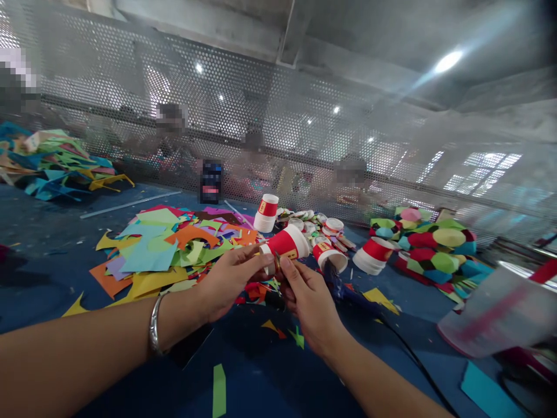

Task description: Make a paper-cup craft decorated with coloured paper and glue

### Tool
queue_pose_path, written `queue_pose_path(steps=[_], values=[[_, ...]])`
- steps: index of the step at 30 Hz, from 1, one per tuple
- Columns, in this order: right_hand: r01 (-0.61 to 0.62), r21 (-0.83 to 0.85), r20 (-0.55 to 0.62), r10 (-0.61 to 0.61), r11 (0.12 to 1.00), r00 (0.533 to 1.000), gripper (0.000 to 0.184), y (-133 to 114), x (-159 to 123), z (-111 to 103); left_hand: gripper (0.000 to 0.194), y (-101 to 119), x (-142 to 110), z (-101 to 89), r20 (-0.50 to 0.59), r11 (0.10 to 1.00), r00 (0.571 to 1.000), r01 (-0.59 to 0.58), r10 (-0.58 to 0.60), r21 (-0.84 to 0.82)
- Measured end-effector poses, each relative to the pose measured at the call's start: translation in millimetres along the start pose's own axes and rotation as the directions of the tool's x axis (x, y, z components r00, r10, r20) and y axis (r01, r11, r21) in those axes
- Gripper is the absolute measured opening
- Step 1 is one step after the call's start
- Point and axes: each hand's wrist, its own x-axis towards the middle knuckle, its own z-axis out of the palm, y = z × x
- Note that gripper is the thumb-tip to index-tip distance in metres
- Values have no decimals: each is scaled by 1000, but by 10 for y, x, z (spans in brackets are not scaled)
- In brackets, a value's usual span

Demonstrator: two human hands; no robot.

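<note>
Both hands meet over the middle of the table, closed on a red-and-white paper cup (pixel 287 244) that lies on its side in the air, its open mouth turned to the right. The left hand (pixel 228 281) pinches the cup's narrow base end with thumb and fingertips; a silver bangle (pixel 155 325) sits on that wrist. The right hand (pixel 308 299) has its thumb pressed up against the underside of the cup, and its fingers curl around something small and dark that cannot be made out. Just beyond the cup lies another cup on its side (pixel 331 255), with a short stack of cups (pixel 374 254) to its right and an upright stack (pixel 266 213) behind, among scattered white lids (pixel 304 223). To the left spreads a heap of coloured paper scraps (pixel 169 247); to the right sits a pile of folded, many-coloured paper shapes (pixel 435 249). A black cable (pixel 409 354) runs across the blue table top (pixel 261 377) near the right forearm, and loose paper bits dot the surface. A blurred translucent container (pixel 500 316) fills the right edge. A perforated metal screen (pixel 304 116) stands along the far side of the table, with blurred figures behind it and ceiling lights above.
</note>
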Motion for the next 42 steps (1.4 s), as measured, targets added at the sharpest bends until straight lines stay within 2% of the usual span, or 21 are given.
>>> queue_pose_path(steps=[3,6,9,13,17,19,23,29,33,38,42], values=[[-5,2,-1,5,1000,1000,45,2,-3,-1,22,-4,21,-24,48,1000,999,-14,13,19],[-1,13,-1,1,1000,1000,45,15,5,-2,29,-35,55,-67,70,994,995,-80,75,70],[11,30,7,-11,999,1000,44,23,19,0,32,-71,79,-98,52,973,988,-152,145,176],[16,31,8,-17,999,1000,47,15,30,4,26,-70,76,-97,-28,956,986,-154,166,251],[36,14,-5,-36,999,999,50,1,30,1,29,-32,54,-92,13,900,982,-179,190,398],[31,18,-6,-31,999,999,49,-9,26,0,37,-21,48,-94,26,868,978,-197,209,456],[10,55,9,-11,998,1000,46,-31,11,2,58,-11,50,-99,-22,845,976,-176,216,505],[-8,8,20,7,1000,1000,46,-29,3,-9,71,-7,44,-125,-43,813,963,-200,266,546],[10,24,39,-11,1000,999,45,-28,4,-21,73,-27,36,-149,-33,771,960,-202,277,604],[3,25,46,-4,1000,999,45,-33,2,-27,75,-13,33,-130,-73,793,969,-148,235,590],[-17,4,13,17,1000,1000,46,-11,11,-32,63,-7,-4,-88,4,728,961,-214,278,651]])
